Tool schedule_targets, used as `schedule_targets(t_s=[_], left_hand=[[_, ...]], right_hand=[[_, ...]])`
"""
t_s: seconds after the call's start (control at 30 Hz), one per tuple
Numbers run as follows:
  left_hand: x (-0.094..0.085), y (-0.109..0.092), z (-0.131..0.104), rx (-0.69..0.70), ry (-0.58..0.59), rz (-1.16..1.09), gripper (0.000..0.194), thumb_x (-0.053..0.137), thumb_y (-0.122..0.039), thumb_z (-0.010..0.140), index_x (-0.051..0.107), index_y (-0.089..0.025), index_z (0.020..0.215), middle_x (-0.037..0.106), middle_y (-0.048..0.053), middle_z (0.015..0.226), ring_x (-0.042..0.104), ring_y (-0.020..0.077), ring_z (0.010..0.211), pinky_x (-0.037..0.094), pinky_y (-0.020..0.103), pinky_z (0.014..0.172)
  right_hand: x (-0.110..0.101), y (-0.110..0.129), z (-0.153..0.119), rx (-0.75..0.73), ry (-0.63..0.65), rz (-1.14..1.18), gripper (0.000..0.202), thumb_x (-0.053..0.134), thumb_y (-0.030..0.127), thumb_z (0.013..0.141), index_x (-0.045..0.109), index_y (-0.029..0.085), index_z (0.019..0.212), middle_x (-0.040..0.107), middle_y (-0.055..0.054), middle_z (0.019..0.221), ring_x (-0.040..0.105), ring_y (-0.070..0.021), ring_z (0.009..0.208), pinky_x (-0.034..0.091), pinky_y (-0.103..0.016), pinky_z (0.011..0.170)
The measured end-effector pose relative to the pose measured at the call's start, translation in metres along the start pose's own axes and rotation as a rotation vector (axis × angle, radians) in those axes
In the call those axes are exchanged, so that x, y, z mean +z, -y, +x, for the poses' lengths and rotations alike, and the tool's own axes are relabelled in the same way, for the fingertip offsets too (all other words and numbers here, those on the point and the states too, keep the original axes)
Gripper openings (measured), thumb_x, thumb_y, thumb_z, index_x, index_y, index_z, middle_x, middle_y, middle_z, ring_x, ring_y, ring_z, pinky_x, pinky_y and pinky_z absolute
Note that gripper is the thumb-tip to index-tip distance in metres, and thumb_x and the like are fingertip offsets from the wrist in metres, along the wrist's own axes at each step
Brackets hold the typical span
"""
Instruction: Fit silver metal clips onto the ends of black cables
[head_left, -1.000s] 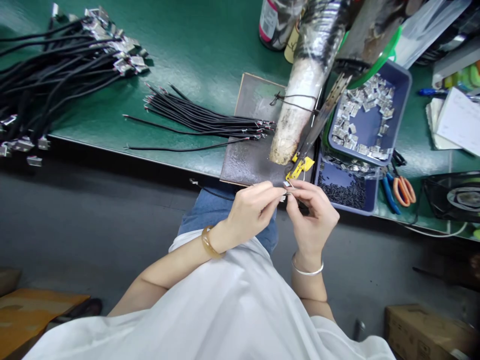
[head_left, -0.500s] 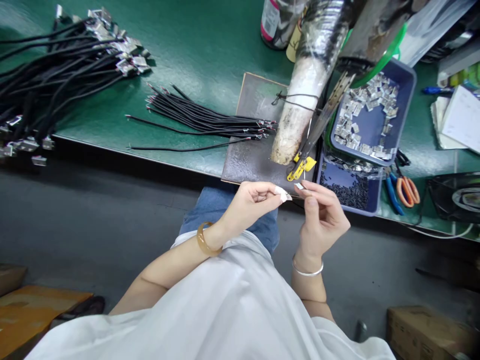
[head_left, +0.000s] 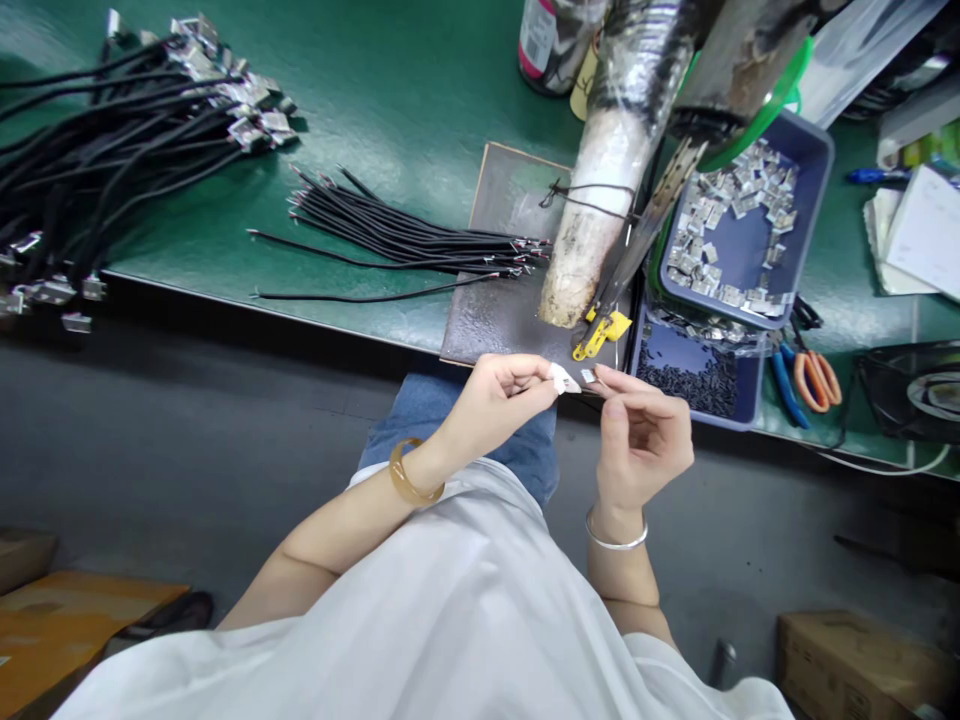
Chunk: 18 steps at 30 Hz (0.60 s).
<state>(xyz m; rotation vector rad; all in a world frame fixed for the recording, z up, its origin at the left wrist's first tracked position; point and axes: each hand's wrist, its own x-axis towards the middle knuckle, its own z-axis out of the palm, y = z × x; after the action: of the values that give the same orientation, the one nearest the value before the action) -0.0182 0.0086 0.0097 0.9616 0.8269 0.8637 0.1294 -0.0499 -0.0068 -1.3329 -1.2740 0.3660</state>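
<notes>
My left hand is closed in a pinch at the table's front edge. White tape wraps a fingertip, and whatever small piece sits at the tips is too tiny to make out. Just to its right, my right hand pinches a small metal connector shell between finger and thumb. The two sets of fingertips are close together but apart. Above them, a yellow-tipped tool hangs over a dark board. A bundle of short black cables with stripped ends lies partly on that board.
A blue bin of metal shells stands on the right, above another bin of small black parts. Pliers lie beside them. A wrapped post leans over the board. Finished-looking cables with metal ends are heaped at left.
Both hands have shifted slightly left. The gap between the left fingertips and the shell in my right hand is a little different; the shell has tilted somewhat.
</notes>
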Motion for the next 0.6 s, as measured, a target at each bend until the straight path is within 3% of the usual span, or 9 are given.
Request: schedule_targets(t_s=[0.13, 0.37, 0.47, 0.6], left_hand=[[0.0, 0.0, 0.003, 0.016, -0.001, -0.026, 0.014, 0.071, -0.023, 0.081, 0.076, -0.012, 0.073, 0.07, 0.002, 0.07, 0.058, 0.0107, 0.067, 0.048, 0.022, 0.068], [0.002, 0.004, 0.009, 0.042, -0.05, -0.035, 0.011, 0.075, -0.019, 0.074, 0.074, -0.012, 0.066, 0.064, -0.001, 0.062, 0.05, 0.0074, 0.059, 0.042, 0.018, 0.059], [0.002, 0.005, 0.012, 0.06, -0.082, 0.018, 0.014, 0.071, -0.019, 0.075, 0.072, -0.012, 0.063, 0.062, 0.0, 0.061, 0.049, 0.0076, 0.059, 0.042, 0.019, 0.058], [0.003, 0.002, 0.016, 0.107, -0.123, 0.044, 0.014, 0.068, -0.017, 0.074, 0.069, -0.012, 0.061, 0.061, -0.001, 0.061, 0.05, 0.0079, 0.06, 0.041, 0.018, 0.057]], right_hand=[[-0.003, -0.007, -0.002, -0.095, 0.076, -0.069, 0.011, 0.068, 0.016, 0.088, 0.064, 0.024, 0.094, 0.078, -0.006, 0.11, 0.077, -0.023, 0.1, 0.067, -0.041, 0.084], [-0.007, -0.011, 0.005, -0.374, 0.136, -0.289, 0.017, 0.068, 0.008, 0.085, 0.062, 0.023, 0.092, 0.079, -0.004, 0.109, 0.078, -0.0184, 0.091, 0.066, -0.029, 0.076], [-0.006, -0.011, 0.007, -0.399, 0.145, -0.31, 0.017, 0.067, 0.008, 0.086, 0.06, 0.022, 0.09, 0.078, -0.005, 0.114, 0.079, -0.018, 0.089, 0.066, -0.028, 0.073], [-0.002, -0.01, 0.01, -0.324, 0.158, -0.261, 0.014, 0.065, 0.009, 0.088, 0.059, 0.021, 0.091, 0.073, -0.009, 0.126, 0.078, -0.0203, 0.096, 0.067, -0.033, 0.08]])
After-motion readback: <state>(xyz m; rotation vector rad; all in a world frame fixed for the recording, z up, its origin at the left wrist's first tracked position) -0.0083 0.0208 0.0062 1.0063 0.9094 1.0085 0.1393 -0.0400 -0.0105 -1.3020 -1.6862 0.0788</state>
